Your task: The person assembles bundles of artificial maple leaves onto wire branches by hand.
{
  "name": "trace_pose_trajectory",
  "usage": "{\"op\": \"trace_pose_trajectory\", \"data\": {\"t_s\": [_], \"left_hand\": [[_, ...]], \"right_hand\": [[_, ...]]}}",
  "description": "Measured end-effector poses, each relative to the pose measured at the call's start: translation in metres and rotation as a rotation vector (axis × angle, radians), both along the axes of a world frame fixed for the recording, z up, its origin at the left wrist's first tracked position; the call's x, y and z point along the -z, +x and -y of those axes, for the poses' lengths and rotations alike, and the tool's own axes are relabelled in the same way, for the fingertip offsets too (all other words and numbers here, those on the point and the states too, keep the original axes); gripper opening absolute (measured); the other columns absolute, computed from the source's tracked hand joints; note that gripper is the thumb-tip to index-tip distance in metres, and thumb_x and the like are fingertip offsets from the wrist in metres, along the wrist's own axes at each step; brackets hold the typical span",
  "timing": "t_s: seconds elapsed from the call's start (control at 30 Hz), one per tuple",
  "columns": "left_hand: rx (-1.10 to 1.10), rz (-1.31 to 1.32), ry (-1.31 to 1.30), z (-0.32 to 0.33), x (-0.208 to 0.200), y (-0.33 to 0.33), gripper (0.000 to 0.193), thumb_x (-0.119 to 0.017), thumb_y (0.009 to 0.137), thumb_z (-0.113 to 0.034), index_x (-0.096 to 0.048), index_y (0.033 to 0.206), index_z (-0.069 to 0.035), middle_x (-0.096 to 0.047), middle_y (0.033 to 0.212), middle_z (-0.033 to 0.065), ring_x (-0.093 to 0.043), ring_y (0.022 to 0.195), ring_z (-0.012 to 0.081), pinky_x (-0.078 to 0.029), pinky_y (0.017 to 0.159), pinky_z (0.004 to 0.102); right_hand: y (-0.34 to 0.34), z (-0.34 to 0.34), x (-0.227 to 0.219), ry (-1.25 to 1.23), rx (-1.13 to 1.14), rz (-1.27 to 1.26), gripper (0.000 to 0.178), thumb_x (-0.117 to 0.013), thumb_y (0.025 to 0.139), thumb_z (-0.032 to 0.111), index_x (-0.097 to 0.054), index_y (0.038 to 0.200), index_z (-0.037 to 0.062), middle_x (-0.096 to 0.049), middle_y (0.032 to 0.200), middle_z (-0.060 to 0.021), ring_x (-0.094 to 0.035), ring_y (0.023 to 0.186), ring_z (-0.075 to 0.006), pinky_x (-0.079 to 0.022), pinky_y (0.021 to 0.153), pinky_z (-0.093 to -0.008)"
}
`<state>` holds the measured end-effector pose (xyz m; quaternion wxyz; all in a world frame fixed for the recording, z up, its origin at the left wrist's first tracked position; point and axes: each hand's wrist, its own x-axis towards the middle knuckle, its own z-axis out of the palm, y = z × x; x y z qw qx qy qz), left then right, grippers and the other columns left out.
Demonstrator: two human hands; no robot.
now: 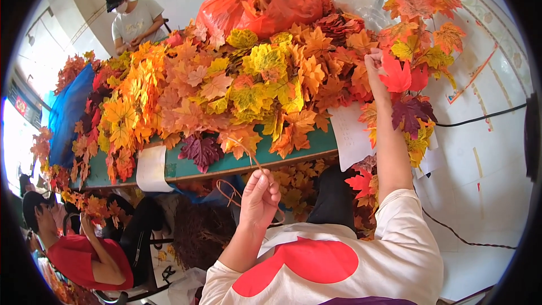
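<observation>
My left hand [259, 196] is closed around a thin brown artificial vine stem [248, 151]. Its tip curves up in front of the table edge, and a loop of it hangs beside my wrist. My right arm stretches far forward to the right end of the leaf pile. There my right hand [374, 60] has its fingers curled closed, and what they hold, if anything, is hidden. A bright red artificial leaf [397, 74] is close beside it, at a hanging garland [415, 45] of orange, yellow and dark purple leaves. A purple leaf [201, 152] lies near the table's front edge.
Artificial maple leaves [254, 79] heap over the green table [220, 165]. Behind them sits a red plastic bag [259, 3]. Brown stems [203, 229] lie bundled below the table. One person [135, 20] is across the table; another in red [90, 260] sits at left.
</observation>
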<state>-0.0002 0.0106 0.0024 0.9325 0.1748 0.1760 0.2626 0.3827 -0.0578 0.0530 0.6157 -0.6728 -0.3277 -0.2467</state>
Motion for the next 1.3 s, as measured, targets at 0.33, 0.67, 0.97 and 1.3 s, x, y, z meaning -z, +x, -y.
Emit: {"op": "trace_pose_trajectory", "data": {"t_s": [0.33,0.67,0.97,1.3], "left_hand": [[-0.018,0.071,0.027,-0.011,-0.006,0.012,0.005,-0.056,0.087,-0.009,-0.058,0.092,-0.009,-0.060,0.081,0.0014,-0.062,0.078,0.0137,-0.054,0.071,0.0273],[-0.119,0.054,0.052,-0.002,-0.002,0.011,0.007,-0.056,0.088,-0.013,-0.056,0.092,-0.007,-0.059,0.083,0.0009,-0.057,0.073,0.0094,-0.051,0.064,0.0231],[-0.135,0.030,0.068,-0.001,-0.001,0.015,0.007,-0.056,0.088,-0.013,-0.056,0.091,-0.007,-0.057,0.079,-0.0001,-0.056,0.067,0.0088,-0.051,0.061,0.0227],[-0.321,-0.332,0.574,-0.001,0.008,0.021,0.004,-0.062,0.082,-0.005,-0.059,0.083,-0.003,-0.055,0.074,-0.0012,-0.054,0.061,0.0048,-0.050,0.053,0.0210]], "right_hand": [[-0.160,0.010,-0.029,-0.323,-0.588,0.322,0.009,-0.058,0.075,-0.002,-0.051,0.073,0.0042,-0.062,0.085,-0.0069,-0.059,0.088,-0.0230,-0.042,0.086,-0.0341],[-0.257,0.005,0.005,-0.350,-0.798,-0.035,0.012,-0.067,0.071,-0.002,-0.062,0.081,0.0026,-0.062,0.079,-0.0077,-0.060,0.069,-0.0172,-0.048,0.059,-0.0251],[-0.260,0.005,0.014,-0.338,-0.717,-0.087,0.011,-0.067,0.072,-0.003,-0.061,0.080,0.0010,-0.062,0.078,-0.0075,-0.059,0.069,-0.0142,-0.048,0.059,-0.0234],[-0.259,-0.012,-0.001,-0.269,-0.624,-0.037,0.011,-0.067,0.073,-0.003,-0.060,0.081,0.0003,-0.061,0.077,-0.0084,-0.060,0.068,-0.0147,-0.049,0.059,-0.0231]]}}
